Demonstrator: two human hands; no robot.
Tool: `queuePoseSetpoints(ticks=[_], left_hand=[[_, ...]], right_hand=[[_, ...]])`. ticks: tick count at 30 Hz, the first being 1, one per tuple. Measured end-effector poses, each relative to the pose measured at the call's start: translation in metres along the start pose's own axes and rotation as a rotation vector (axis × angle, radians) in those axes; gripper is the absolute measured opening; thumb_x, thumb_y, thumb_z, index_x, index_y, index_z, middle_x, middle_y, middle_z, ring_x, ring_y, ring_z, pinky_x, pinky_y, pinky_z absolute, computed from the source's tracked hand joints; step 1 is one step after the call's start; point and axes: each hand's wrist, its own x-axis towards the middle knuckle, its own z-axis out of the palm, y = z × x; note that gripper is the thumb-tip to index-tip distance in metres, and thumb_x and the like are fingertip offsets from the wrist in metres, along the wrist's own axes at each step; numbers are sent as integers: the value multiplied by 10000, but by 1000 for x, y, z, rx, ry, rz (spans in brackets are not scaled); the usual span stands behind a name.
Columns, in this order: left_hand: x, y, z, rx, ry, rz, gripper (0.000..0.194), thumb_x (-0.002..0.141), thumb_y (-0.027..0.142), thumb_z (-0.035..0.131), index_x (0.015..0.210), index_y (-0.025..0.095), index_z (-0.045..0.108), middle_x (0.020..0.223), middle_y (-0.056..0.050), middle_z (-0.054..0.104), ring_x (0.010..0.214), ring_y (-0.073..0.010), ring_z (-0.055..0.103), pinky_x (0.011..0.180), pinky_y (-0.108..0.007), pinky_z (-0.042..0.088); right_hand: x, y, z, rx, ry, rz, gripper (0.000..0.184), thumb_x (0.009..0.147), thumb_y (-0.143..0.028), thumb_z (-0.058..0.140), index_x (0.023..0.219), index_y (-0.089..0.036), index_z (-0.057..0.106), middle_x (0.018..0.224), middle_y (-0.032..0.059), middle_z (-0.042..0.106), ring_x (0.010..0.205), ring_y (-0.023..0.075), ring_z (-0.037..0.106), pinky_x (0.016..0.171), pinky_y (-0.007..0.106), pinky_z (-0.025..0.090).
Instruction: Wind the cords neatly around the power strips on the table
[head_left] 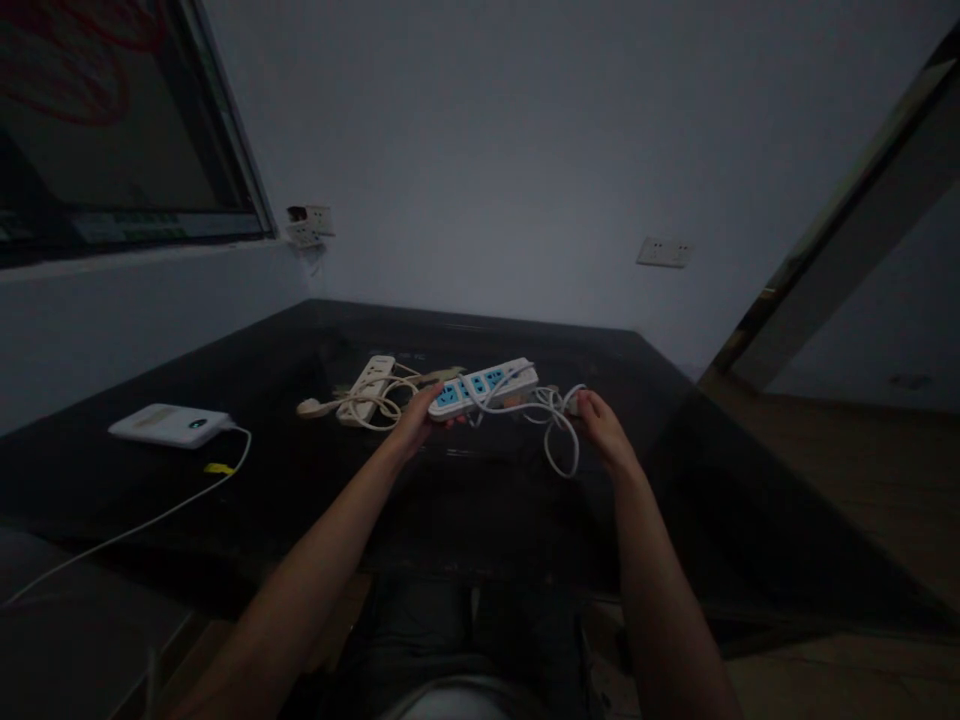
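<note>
My left hand [417,418] grips the left end of a white power strip [486,385] with blue socket faces, holding it over the dark table. A white cord [556,420] crosses the strip and hangs in loops at its right. My right hand [598,424] is closed on the cord's far part, where a pale piece, perhaps the plug, partly shows between the fingers. Just left of my left hand, a second, cream power strip [367,392] lies on the table with its cord tangled over it. Its plug [313,407] rests at the left.
A white power bank [171,425] with a cable [187,500] lies on the left of the black table [480,510]. Near it is a yellow scrap [220,468]. Wall sockets [665,252] are mounted behind the table, and a window [127,130] is at the left.
</note>
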Motion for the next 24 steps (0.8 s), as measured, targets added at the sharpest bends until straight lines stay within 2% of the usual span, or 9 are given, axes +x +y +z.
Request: queuePoseSetpoints(ticks=[3,7,11,15,20,24], left_hand=[[2,-1,-2,-8,50,47,276,890,334,492,980,105,617,798,-87,711,587,-161,674,453,-205,480],[4,-4,-3,18,72,80,286,875,352,523,988,106,614,780,-81,710,594,-165,672,469,-212,486],[6,-6,-7,88,60,66,340,856,397,548,1010,102,621,716,-81,707,554,-161,657,462,-205,473],[6,-8,-7,173,-7,-17,348,844,392,564,1016,98,635,664,-90,702,488,-157,626,431,-210,454],[-4,-7,-2,248,-178,-128,266,814,360,613,907,121,680,686,-112,702,534,-197,652,426,-235,462],[-15,-1,3,264,-348,-203,226,787,339,647,812,118,682,682,-130,692,533,-221,657,409,-244,449]], right_hand=[[-3,-1,9,-79,-87,-10,452,562,-441,794,888,-208,585,755,-15,633,673,159,592,615,268,466],[-5,-1,24,-135,-149,-23,450,465,-268,832,832,-196,583,779,-14,635,729,173,595,685,295,467],[-5,-1,24,-100,-133,-17,299,608,-365,743,792,-200,576,699,-27,592,610,145,555,574,270,457],[-3,-1,11,-20,-45,6,334,705,-506,645,826,-202,577,644,-31,551,502,118,497,460,241,414],[3,4,-6,43,132,-15,403,710,-599,602,770,-207,533,600,-31,528,457,97,444,409,217,350],[7,10,-12,21,194,-11,395,689,-586,626,740,-206,528,602,-36,532,456,93,450,397,207,329]])
